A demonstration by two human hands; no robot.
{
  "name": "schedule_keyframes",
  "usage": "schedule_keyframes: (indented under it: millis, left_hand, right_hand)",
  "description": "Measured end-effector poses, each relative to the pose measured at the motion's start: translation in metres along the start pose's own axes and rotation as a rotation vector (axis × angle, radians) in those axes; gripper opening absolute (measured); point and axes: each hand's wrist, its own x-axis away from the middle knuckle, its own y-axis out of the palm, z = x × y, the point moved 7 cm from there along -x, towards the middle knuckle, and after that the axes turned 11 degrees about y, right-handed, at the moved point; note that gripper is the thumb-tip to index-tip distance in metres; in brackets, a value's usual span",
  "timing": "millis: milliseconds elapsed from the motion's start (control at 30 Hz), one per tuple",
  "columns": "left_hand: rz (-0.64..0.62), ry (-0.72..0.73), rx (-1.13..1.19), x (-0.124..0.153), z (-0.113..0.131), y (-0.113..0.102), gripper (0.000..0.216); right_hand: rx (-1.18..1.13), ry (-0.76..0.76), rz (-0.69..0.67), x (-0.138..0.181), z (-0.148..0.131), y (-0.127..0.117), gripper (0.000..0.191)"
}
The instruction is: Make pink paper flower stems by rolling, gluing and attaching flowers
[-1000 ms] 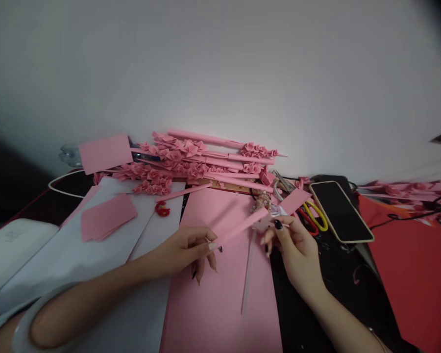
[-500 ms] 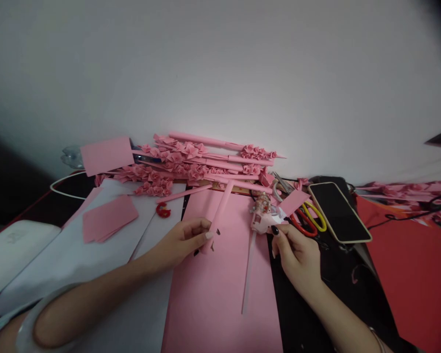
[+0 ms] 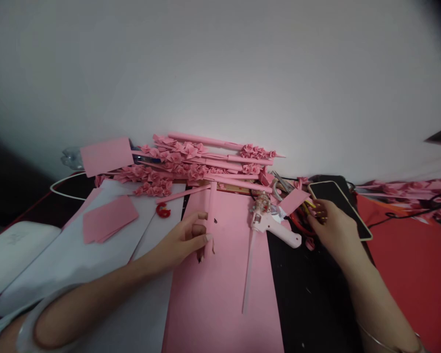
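Note:
My left hand (image 3: 189, 239) is closed around the lower part of a rolled pink paper tube (image 3: 212, 203), which points away from me over a large pink sheet (image 3: 228, 304). At the right, my right hand (image 3: 334, 233) has its fingers curled on the yellow handle of a pair of scissors (image 3: 285, 183); the hand partly covers the handles. Between my hands lies a white glue gun (image 3: 284, 235) with a long glue stick (image 3: 247, 279) sticking out toward me. A small pink paper piece (image 3: 294, 201) overlaps the scissors.
Pink paper flower stems (image 3: 191, 157) are piled along the wall. Pink cards (image 3: 110, 218) lie on white paper (image 3: 77, 264) at the left, near a red curled item (image 3: 163, 210). A phone (image 3: 338, 206) and red sheets (image 3: 415, 264) are at the right.
My right hand has left the glue gun and moved right to the scissors' yellow handle. The paper tube in my left hand has swung more upright in view.

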Motion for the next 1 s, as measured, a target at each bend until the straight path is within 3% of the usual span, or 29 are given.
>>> schedule_keyframes:
  millis: [167, 333, 467, 600, 700, 867, 1000]
  left_hand:
    - [0.013, 0.023, 0.028, 0.000, -0.001, -0.002, 0.038]
    - [0.021, 0.063, -0.023, 0.001, 0.004, -0.002, 0.060]
    - [0.028, 0.142, -0.065, 0.003, 0.013, 0.000, 0.075]
    - [0.021, 0.227, -0.156, 0.006, 0.018, 0.001, 0.047]
    - [0.014, 0.301, -0.277, 0.008, 0.023, -0.001, 0.020]
    - [-0.034, 0.427, -0.486, 0.016, 0.035, -0.001, 0.026]
    - [0.076, 0.493, -0.688, 0.021, 0.040, -0.009, 0.026]
  right_hand:
    - [0.014, 0.012, -0.138, -0.007, 0.010, 0.014, 0.039]
    - [0.059, -0.024, -0.140, -0.004, 0.001, 0.013, 0.046]
    - [0.116, -0.100, -0.014, -0.002, -0.005, 0.003, 0.043]
    - [0.153, -0.153, 0.171, 0.001, -0.005, -0.018, 0.040]
    - [0.166, -0.079, 0.287, 0.002, -0.001, -0.036, 0.040]
    - [0.076, 0.052, 0.469, 0.009, 0.004, -0.066, 0.043]
    - [-0.056, 0.167, 0.543, 0.016, 0.007, -0.074, 0.037]
